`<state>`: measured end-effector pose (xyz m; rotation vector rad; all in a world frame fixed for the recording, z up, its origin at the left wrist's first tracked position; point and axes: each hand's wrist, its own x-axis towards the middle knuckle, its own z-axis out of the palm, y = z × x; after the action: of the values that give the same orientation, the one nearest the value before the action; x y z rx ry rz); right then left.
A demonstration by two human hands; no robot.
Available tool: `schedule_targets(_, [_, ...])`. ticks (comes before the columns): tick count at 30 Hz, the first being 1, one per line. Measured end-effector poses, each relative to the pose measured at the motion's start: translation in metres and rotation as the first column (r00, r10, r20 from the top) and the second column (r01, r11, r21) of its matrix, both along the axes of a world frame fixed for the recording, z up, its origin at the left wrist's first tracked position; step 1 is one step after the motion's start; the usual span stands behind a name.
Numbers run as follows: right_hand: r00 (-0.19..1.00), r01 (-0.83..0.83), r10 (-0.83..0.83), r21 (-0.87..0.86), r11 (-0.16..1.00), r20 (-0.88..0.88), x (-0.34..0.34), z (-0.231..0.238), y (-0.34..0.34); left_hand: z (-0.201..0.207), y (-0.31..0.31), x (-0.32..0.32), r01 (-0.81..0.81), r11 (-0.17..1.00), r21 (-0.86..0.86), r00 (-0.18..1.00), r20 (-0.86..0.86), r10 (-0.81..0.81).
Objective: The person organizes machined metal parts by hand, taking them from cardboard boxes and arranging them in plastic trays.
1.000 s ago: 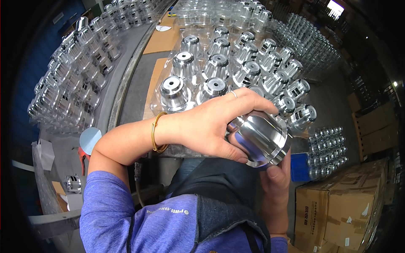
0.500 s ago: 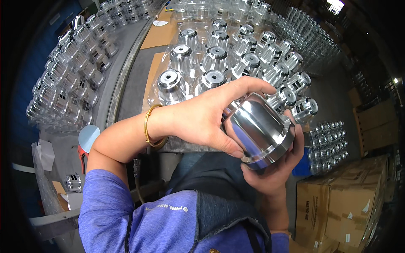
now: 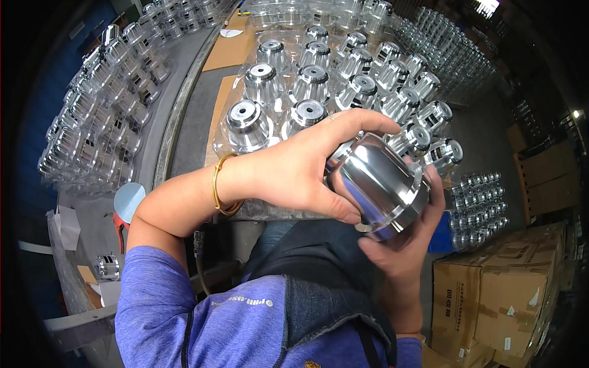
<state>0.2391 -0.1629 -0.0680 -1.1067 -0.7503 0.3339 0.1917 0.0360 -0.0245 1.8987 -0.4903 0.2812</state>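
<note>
A shiny, cup-shaped metal part (image 3: 377,178) with a wide flanged rim lies tilted between my two hands, close in front of me. My left hand (image 3: 300,168) wraps its narrower end from the left, the thumb lying along the near side. At the flanged end, my right hand (image 3: 414,236) cups the rim from below and from the right, its fingers curled round the far edge. Just beyond my hands, rows of similar metal parts (image 3: 247,126) stand in a clear plastic tray (image 3: 224,146). The inside of the held part is hidden from me.
Stacked trays of metal parts (image 3: 104,116) fill the left bench. A red-handled tool (image 3: 119,232) and a round pale-blue disc (image 3: 129,202) lie there, near a single metal part (image 3: 108,267). Cardboard boxes (image 3: 491,294) stand at right; more parts (image 3: 478,208) sit beyond them.
The metal part has shifted slightly right and turned a little in my hands. My right hand has moved slightly right along the rim; my left keeps its hold.
</note>
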Motion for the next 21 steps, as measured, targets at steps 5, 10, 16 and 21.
schedule_targets(5, [0.959, 0.09, -0.108, 0.08, 0.993, 0.262, 0.004, -0.007, 0.003, 0.0, 0.0, 0.001, 0.046, 0.998, -0.047, 0.998, -0.043, -0.048])
schedule_targets(10, [0.98, -0.114, 0.119, 0.038, 0.993, -0.159, 0.006, 0.002, -0.002, 0.001, 0.001, 0.0, -0.029, 0.98, 0.196, 0.993, 0.119, 0.005])
schedule_targets(16, [0.875, 0.067, -0.046, -0.026, 0.997, 0.483, 0.012, -0.005, -0.003, 0.002, 0.005, 0.001, 0.115, 0.991, -0.071, 0.992, -0.051, -0.119])
schedule_targets(21, [0.913, 0.11, -0.151, 0.128, 0.986, 0.379, 0.007, 0.003, 0.003, 0.001, 0.004, -0.002, 0.09, 0.885, -0.456, 0.958, -0.202, -0.202])
